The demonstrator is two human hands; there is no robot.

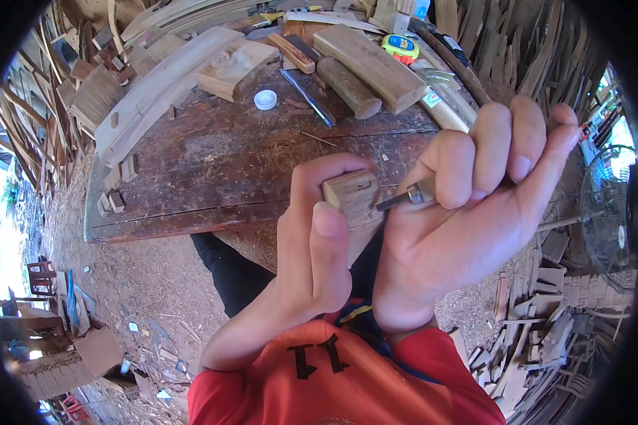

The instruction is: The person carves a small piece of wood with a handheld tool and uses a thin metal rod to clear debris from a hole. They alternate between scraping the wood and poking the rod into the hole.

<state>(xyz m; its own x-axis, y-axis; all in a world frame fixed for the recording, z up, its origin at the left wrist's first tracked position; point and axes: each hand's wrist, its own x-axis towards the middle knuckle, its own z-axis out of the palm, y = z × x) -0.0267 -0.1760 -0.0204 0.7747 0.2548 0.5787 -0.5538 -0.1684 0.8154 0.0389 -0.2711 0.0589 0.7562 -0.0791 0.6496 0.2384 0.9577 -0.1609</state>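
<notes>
A small wooden block (352, 200) is pinched between the thumb and curled index finger of my left hand (308, 237), in front of the workbench's near edge. The fingers of my right hand (468, 188) are wrapped round a small carving tool (420, 192). A metal collar and a short dark blade stick out of that fist, while the handle is hidden inside it. The blade tip points left, right at the block's right side. On the dark, scuffed workbench (213, 166) beyond my hands lie a blue pen-like tool (306, 97) and a white round cap (265, 100).
Thick wood pieces (368, 64) and a curved plank (166, 92) lie across the bench's back and left. A green-yellow tape measure (400, 48) sits at the back right. A fan (608, 212) stands at the right, above stacked scrap wood (546, 340). Sawdust covers the floor (120, 276).
</notes>
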